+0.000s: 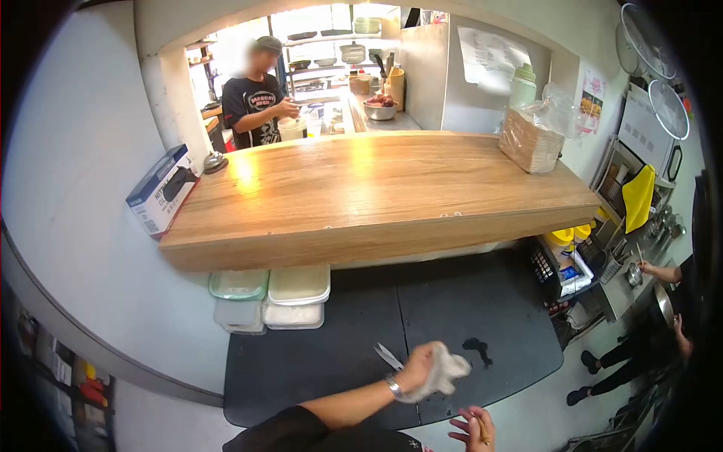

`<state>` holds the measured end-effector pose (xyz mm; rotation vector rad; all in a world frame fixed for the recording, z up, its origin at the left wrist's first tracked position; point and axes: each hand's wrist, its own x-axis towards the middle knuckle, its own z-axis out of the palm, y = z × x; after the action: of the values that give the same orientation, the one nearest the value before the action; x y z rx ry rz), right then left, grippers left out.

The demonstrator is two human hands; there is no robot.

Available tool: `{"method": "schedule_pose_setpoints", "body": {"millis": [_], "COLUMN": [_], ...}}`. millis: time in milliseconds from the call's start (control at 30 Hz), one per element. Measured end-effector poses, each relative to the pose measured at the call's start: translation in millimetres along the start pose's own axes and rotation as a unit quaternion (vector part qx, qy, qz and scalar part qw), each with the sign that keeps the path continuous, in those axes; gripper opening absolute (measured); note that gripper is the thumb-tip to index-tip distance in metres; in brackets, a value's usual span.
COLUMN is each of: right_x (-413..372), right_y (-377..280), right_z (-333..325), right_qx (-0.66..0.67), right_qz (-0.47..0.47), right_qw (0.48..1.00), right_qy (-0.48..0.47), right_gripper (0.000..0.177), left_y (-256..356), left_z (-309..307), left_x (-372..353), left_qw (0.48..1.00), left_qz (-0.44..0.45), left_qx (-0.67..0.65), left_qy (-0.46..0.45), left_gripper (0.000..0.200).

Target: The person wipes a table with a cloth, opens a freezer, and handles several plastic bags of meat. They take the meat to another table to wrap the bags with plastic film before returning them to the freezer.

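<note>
My left hand [419,369], with a metal watch on the wrist, is closed around a crumpled off-white cloth [446,374] above the black table. Whether the cloth is a rag or a glove is hard to make out. Just behind that hand, a pair of scissors [388,355] lies on the table with its blades showing and its handles hidden. My right hand [474,431] is low at the table's front edge, fingers loosely bent and apart. I see nothing that I can name in it.
Lidded plastic containers [298,294] are stacked at the table's back left. A wet patch [477,351] marks the black table [339,369]. Overhead, a wooden counter [361,188] bears a glove box [162,192] and bagged stack [532,139]. One person [260,102] stands behind it, another [663,301] at right.
</note>
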<state>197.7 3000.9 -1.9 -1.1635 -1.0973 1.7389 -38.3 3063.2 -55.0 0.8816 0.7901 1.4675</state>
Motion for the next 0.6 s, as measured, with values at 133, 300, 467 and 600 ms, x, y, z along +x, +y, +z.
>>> {"method": "schedule_pose_setpoints", "body": {"millis": [133,300,467,600], "right_x": [23,-31,-63,-83], "right_y": [24,6,13,60], "right_z": [6,-31,-79,-126], "right_qx": [0.290,0.228,0.351,0.204], "right_qz": [-0.082,0.006,-0.075,-0.228], "right_qw": [0.950,0.960,0.906,0.910], "right_qy": [-0.084,0.160,0.226,0.281], "right_gripper": [0.058,0.044,0.038,0.033], "left_y": [-22,-77,-78,-74], "left_z": [98,113,195,248], "left_x": [-42,-62,-85,-98], "left_qw": [0.928,0.730,0.914,0.772], "left_qz": [-0.253,-0.413,-0.068,0.050], "left_qx": [-0.272,-0.464,0.160,0.297], "left_qy": [-0.012,-0.284,-0.366,-0.560], "left_gripper": [0.033,0.046,0.037,0.041]}}
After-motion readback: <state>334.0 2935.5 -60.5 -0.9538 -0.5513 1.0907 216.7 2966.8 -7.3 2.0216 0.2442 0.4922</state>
